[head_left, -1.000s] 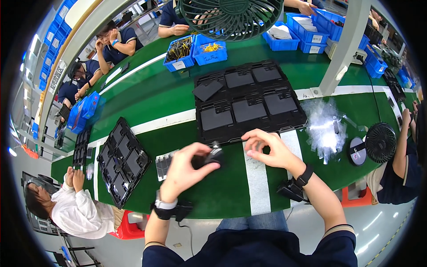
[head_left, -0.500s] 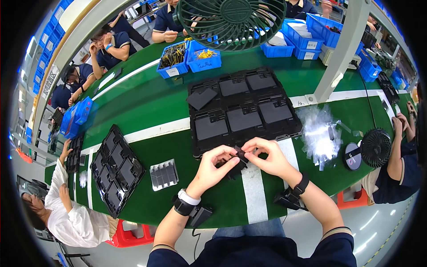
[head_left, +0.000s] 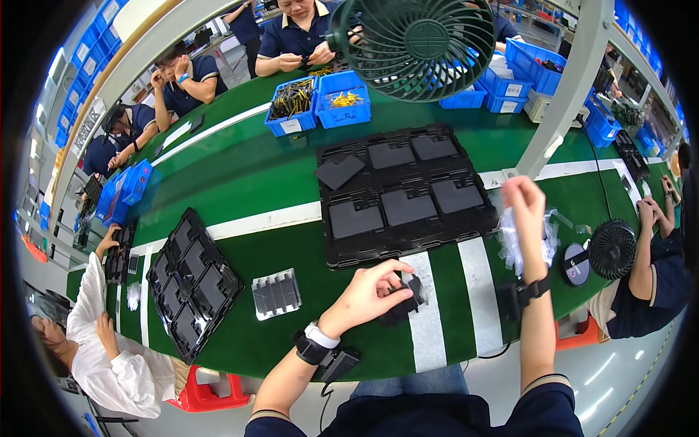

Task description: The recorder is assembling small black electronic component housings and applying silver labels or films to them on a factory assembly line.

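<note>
Our left hand (head_left: 370,293) pinches a small black part (head_left: 416,288) over the smooth green surface (head_left: 226,171), just nearer us than the moulded black tray (head_left: 338,256). The part looks light and fairly stiff, best gripped by its edges. Our right hand (head_left: 525,200) blurs near crinkly clear film (head_left: 509,246); we cannot tell whether its fingers hold anything.

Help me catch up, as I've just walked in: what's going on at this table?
The person's left hand holds a small black part over the green table. Their right hand is raised near the clear film-like scraps, too blurred to tell whether it holds anything. Beyond the left hand lies a large black tray of flat dark pieces, one askew at the far left. A second black tray lies further left.
</note>
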The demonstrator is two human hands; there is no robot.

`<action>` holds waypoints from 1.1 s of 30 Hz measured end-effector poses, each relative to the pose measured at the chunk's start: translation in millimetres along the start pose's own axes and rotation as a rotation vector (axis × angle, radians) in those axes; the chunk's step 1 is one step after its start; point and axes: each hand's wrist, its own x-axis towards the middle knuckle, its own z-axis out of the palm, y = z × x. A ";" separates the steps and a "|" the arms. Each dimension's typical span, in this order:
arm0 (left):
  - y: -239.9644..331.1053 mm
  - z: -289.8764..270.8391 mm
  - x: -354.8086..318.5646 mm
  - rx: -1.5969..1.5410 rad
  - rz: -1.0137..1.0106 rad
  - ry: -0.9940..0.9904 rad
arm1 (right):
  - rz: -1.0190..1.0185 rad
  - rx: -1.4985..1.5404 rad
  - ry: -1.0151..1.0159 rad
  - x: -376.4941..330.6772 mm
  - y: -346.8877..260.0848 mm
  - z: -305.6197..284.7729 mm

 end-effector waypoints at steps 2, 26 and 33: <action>6.2 3.6 0.5 0.140 0.023 0.009 | -0.062 -0.655 0.045 9.9 19.0 -25.5; -9.1 3.2 0.5 0.349 0.297 0.001 | -0.382 -0.761 -0.636 80.6 -13.8 234.6; -0.4 1.0 0.7 0.242 0.450 0.256 | -0.840 -0.503 -0.584 38.3 -54.8 182.0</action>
